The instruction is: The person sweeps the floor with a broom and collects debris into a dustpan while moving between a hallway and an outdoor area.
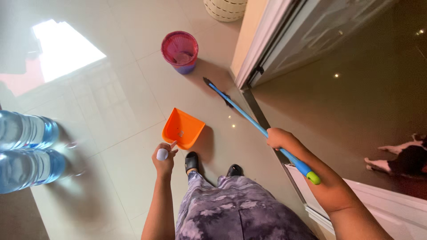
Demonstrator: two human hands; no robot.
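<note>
hands first: the left hand [163, 156] is curled shut round the white end of the dustpan [183, 128] handle, holding the orange pan tipped with its open mouth on the floor [133, 102], just ahead of the black slippers [191, 161]. the right hand [277, 138] is closed round the blue broom [255, 126] shaft, well above its green end cap, which lies along the forearm. the shaft runs up and left from that hand to the dark bristle head, which rests on the tiles near the door track [255, 106], a little right and beyond the pan.

judging by this, the sweeping is partly done: a small speck of dirt already sits inside the pan, and the pale tiles around it look mostly clean and shiny. the bristles are apart from the pan mouth, so whatever lies under them is not yet gathered in; i cannot tell how much dust is there. the pan has not been tipped out.

farther off, a pink bin [179, 51] stands on the floor beyond the pan, with a pale ribbed basket [224, 9] past it at the far edge. two big water bottles [26, 151] lie at the left. on the right, behind the glass door, a black and white dog [407, 160] lies on the dark floor.
</note>
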